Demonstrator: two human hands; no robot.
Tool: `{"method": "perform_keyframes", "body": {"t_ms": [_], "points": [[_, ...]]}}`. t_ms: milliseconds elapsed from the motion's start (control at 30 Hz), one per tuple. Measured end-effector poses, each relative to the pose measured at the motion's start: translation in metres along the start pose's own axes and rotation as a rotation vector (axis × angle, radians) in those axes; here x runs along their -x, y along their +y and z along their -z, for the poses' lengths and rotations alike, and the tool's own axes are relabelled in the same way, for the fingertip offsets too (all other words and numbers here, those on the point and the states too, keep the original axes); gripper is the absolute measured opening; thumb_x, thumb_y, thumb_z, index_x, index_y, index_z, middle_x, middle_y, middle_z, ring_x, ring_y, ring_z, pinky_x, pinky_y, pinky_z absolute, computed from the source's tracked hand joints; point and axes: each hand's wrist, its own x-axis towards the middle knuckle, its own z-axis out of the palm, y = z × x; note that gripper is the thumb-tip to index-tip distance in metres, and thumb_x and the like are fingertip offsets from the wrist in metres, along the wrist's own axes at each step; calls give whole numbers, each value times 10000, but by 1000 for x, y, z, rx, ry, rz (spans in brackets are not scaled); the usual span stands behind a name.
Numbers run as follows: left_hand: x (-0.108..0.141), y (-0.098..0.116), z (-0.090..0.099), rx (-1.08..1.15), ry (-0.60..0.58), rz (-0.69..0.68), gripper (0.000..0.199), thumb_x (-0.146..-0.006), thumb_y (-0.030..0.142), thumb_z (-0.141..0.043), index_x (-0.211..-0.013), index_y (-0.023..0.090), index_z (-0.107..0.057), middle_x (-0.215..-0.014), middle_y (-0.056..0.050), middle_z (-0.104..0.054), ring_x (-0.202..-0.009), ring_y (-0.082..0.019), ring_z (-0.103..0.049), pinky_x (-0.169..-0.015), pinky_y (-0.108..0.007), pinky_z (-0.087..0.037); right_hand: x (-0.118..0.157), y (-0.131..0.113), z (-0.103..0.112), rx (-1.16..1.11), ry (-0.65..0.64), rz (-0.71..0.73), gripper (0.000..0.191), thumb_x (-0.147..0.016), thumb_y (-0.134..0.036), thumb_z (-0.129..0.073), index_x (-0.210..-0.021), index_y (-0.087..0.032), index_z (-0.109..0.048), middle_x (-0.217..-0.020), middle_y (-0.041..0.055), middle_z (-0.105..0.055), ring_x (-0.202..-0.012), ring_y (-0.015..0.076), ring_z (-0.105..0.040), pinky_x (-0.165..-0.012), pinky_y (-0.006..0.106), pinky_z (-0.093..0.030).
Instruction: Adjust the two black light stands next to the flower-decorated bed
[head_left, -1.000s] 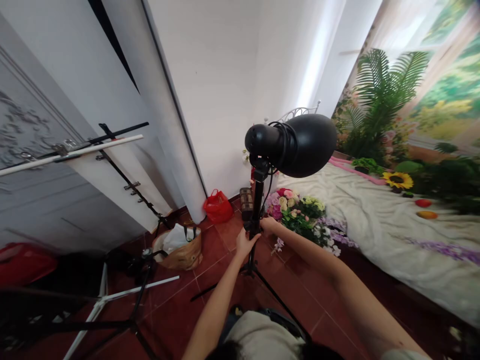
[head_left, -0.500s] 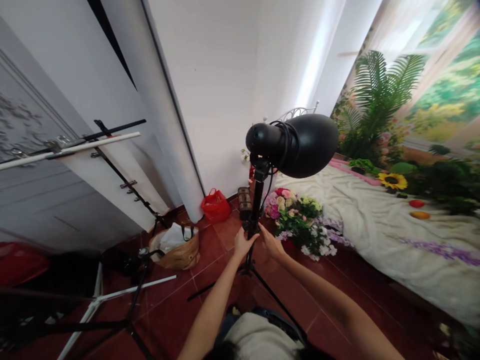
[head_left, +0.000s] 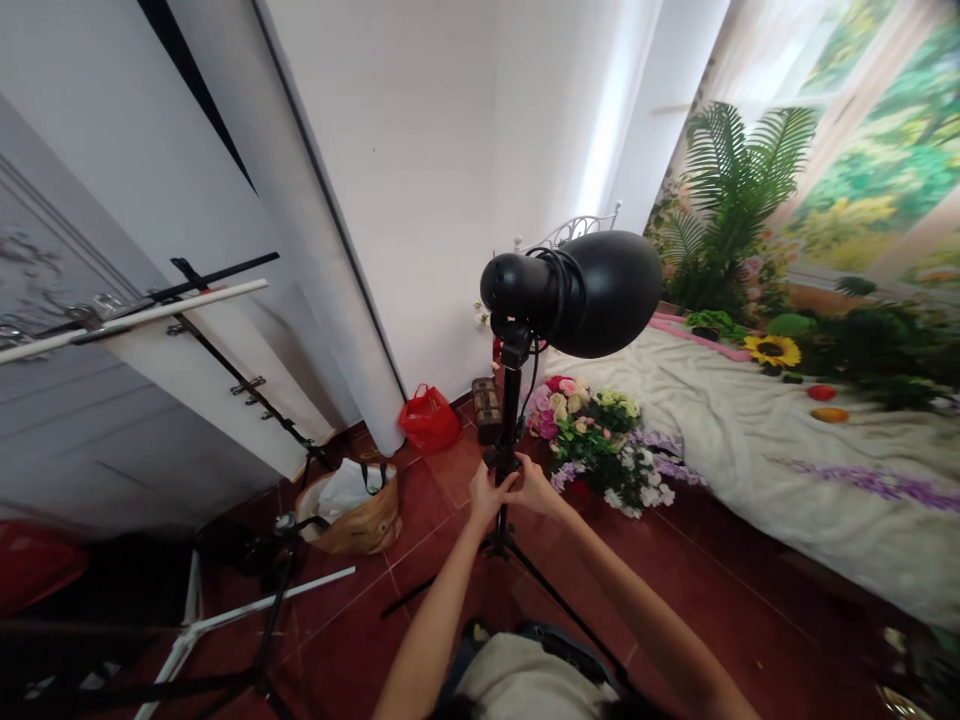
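Note:
A black studio lamp (head_left: 600, 295) with a cord coiled about its neck sits atop a black light stand (head_left: 511, 405) in front of me. My left hand (head_left: 486, 492) is wrapped round the stand's pole at a dark collar, well below the lamp. On the other side of the same pole, my right hand (head_left: 531, 487) grips it too, its fingers meeting those of the left. The hands partly hide the collar. Below them, the stand's legs (head_left: 555, 595) spread over the tiled floor.
Artificial flowers (head_left: 592, 430) lie right of the stand, beside a bed with a cream blanket (head_left: 750, 440). To the left are a tan bag (head_left: 360, 520), a red plastic bag (head_left: 429, 420) and a white-legged stand (head_left: 262, 595). A small trunk (head_left: 486, 410) stands behind the pole.
My right hand has closed in on the pole and now touches my left hand there. The view has shifted slightly; the lamp keeps its pose.

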Motion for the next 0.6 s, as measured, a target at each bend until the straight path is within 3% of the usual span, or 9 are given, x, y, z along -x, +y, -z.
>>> {"method": "perform_keyframes", "body": {"t_ms": [67,133,233,433,600], "points": [[0,0,2,13,-38,-12,454,-672,311,-672,-1079,142,-563,-1005,-105,-665,-926,-219,-620,-836,-363,-476,-2,-17,-9,28,167,-75,829,-532,-401,-737,-1238,-133,-394,-1275,221,-422,-1186,341,-425,-924,435,-394],[0,-2,4,-21,-81,-5,358,-695,273,-629,-1027,145,-592,-929,-90,-681,-875,-223,-629,-800,-361,-487,-6,-33,-17,-42,276,-73,730,-584,-428,-701,-1194,-136,-425,-1244,211,-457,-1149,323,-465,-905,415,-414],[0,-8,6,-76,-78,19,343,-691,226,-602,-1023,139,-593,-890,-96,-681,-839,-234,-633,-759,-354,-494,-20,-46,-27,-301,317,-27,478,-692,-436,-603,-1070,-169,-483,-998,106,-614,-899,227,-599,-788,338,-474],[3,-19,1,-26,-56,-34,418,-692,179,-565,-1108,162,-530,-1050,-103,-637,-967,-225,-603,-824,-349,-472,-41,-36,-44,-476,428,-88,304,-664,-432,-589,-787,-160,-529,-752,39,-619,-674,155,-557,-643,275,-471],[3,-12,0,-52,-49,-12,427,-693,175,-582,-1113,181,-506,-1040,-79,-625,-953,-189,-598,-834,-336,-465,-52,-56,-23,-556,451,-64,249,-587,-378,-616,-645,-160,-510,-619,4,-570,-560,123,-491,-555,254,-439]]}}
